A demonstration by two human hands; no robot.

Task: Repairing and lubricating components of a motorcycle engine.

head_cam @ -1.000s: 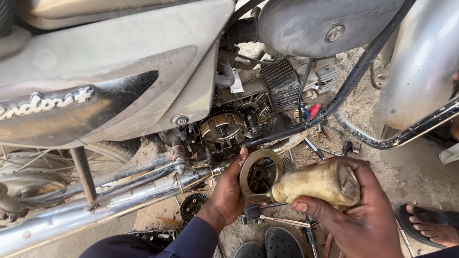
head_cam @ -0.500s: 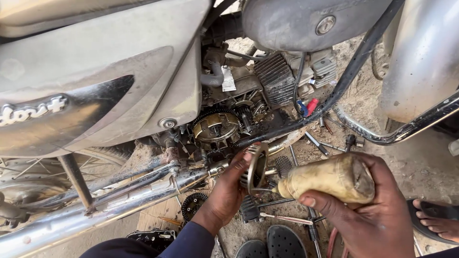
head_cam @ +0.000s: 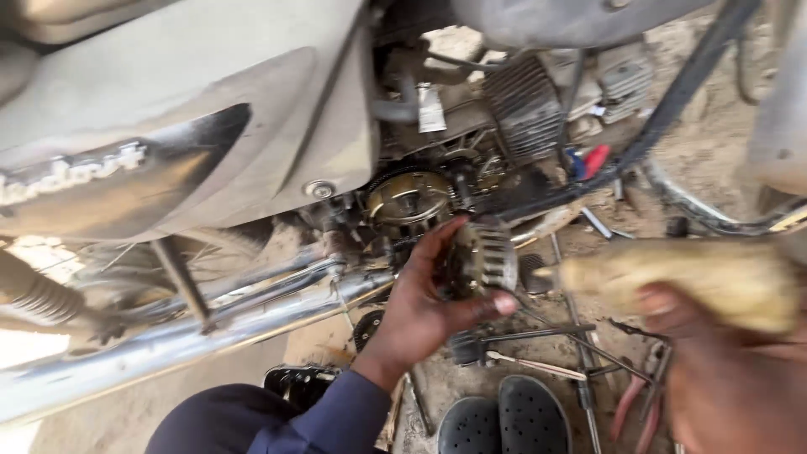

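The right hand (head_cam: 731, 378) was nearest to the camera. Its fingers were wrapped tight around a dirty yellow plastic bottle (head_cam: 698, 282). The bottle lay on its side with its spout pointing at the round metal clutch part (head_cam: 483, 256), likely so the stuff inside could run onto it. The bottle was too blurry to show what was in it. The left hand (head_cam: 420, 303) held that round part from below, fingers closed around its rim, tipped toward the spout. Tools (head_cam: 546, 336) lay on the sandy ground. Behind them stood the motorcycle engine (head_cam: 412, 197), open on its side.
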